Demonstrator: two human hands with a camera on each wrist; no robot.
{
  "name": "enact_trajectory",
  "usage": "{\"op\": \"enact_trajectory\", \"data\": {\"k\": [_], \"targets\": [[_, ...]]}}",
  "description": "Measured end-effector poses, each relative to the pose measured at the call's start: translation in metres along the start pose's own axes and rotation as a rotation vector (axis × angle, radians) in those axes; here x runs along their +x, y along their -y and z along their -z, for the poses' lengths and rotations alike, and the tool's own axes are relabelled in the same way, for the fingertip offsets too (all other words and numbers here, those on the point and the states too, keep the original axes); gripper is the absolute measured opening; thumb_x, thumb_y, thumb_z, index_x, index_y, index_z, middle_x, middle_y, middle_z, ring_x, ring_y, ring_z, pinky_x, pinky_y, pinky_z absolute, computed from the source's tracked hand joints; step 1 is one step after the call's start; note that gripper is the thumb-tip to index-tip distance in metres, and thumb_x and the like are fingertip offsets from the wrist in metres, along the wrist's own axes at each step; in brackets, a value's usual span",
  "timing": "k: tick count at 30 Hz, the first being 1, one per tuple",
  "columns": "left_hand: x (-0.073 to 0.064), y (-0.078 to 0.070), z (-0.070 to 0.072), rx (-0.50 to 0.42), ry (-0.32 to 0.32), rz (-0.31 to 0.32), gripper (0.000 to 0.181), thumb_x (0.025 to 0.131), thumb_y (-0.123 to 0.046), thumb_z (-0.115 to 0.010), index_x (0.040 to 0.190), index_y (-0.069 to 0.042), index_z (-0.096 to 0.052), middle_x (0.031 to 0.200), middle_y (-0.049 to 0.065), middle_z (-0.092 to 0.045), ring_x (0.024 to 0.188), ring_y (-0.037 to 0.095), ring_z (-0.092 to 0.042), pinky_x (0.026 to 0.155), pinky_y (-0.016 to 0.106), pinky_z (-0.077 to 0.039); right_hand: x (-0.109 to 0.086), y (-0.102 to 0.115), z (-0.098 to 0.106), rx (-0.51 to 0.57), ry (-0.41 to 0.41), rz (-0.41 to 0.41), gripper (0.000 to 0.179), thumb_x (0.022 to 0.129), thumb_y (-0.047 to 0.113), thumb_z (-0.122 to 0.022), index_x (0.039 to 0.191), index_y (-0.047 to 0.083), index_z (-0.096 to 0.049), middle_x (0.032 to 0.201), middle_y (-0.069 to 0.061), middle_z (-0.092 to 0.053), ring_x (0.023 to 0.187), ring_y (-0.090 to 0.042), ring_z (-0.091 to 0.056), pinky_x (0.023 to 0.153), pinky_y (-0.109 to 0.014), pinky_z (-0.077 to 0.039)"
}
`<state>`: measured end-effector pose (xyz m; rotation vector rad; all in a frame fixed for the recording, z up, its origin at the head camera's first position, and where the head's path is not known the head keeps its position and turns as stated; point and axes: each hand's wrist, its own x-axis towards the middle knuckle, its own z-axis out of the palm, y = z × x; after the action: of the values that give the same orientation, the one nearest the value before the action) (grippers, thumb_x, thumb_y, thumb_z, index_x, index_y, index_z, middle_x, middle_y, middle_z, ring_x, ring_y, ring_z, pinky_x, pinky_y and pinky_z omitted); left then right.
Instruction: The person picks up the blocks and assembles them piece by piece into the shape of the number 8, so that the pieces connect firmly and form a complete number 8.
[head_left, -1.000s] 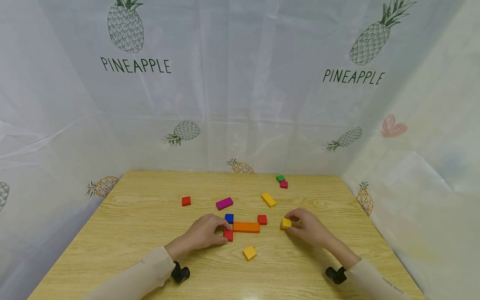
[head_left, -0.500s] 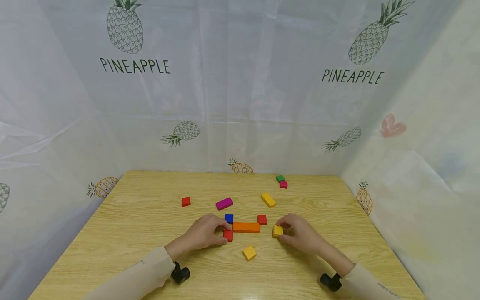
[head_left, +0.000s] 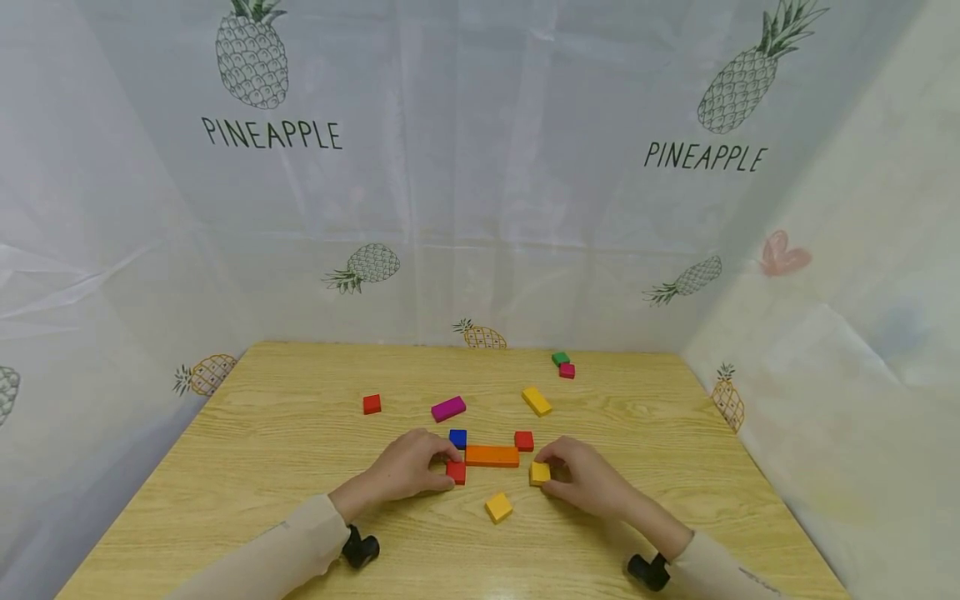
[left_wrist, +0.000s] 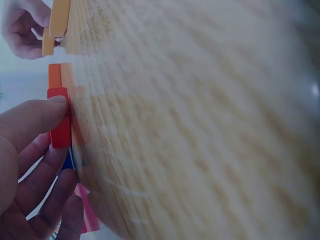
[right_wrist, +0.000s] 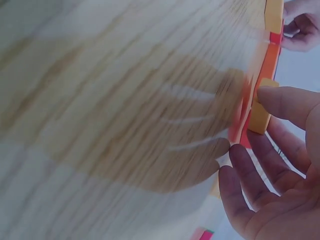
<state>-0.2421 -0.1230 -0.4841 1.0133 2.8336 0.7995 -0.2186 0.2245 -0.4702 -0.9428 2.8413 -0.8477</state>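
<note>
My left hand (head_left: 408,464) pinches a small red block (head_left: 456,472) between thumb and fingers, at the near left end of a long orange block (head_left: 492,456). A blue block (head_left: 458,438) sits just behind that left end. On the right, my right hand (head_left: 588,477) pinches a yellow block (head_left: 539,474) near the orange block's right end. Another red block (head_left: 524,441) lies behind that end. In the right wrist view the thumb presses one side of the yellow block (right_wrist: 264,107). The left wrist view shows the thumb on the red block (left_wrist: 59,117).
One more yellow block (head_left: 498,507) lies in front of the orange one. Farther back are a red block (head_left: 372,404), a purple block (head_left: 448,408) and a long yellow block (head_left: 536,401). Green (head_left: 561,358) and pink (head_left: 567,371) blocks touch near the table's back edge.
My right hand has moved left and nearer with the yellow block, bringing it close to the orange block's right end. The left hand has kept its hold on the red block in place.
</note>
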Motion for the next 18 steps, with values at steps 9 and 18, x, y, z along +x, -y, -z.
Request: {"op": "enact_trajectory", "data": {"k": [9,18], "targets": [[-0.0007,0.0003,-0.0001,-0.004,-0.002,-0.007,0.022,0.088,-0.024,-0.088,0.108,-0.022,-0.081,0.103,-0.012,-0.077,0.094,0.008,-0.064,0.087,0.035,-0.055,0.0069,0.0054,-0.0055,0.010,0.017,0.009,0.027,0.095,0.017,-0.083,0.119,0.011,-0.072,0.114,0.002,-0.069,0.105,-0.018,-0.066,0.093,-0.038,-0.057],[-0.0015,-0.0019,0.0001,-0.011,-0.011,-0.018,0.021,0.087,-0.021,-0.089,0.107,-0.021,-0.081,0.102,-0.011,-0.078,0.092,0.009,-0.064,0.086,0.035,-0.055,0.0090,0.0074,-0.0083,-0.002,0.023,0.015,0.028,0.094,0.017,-0.083,0.119,0.011,-0.072,0.113,0.003,-0.069,0.099,-0.013,-0.063,0.088,-0.033,-0.056]]}}
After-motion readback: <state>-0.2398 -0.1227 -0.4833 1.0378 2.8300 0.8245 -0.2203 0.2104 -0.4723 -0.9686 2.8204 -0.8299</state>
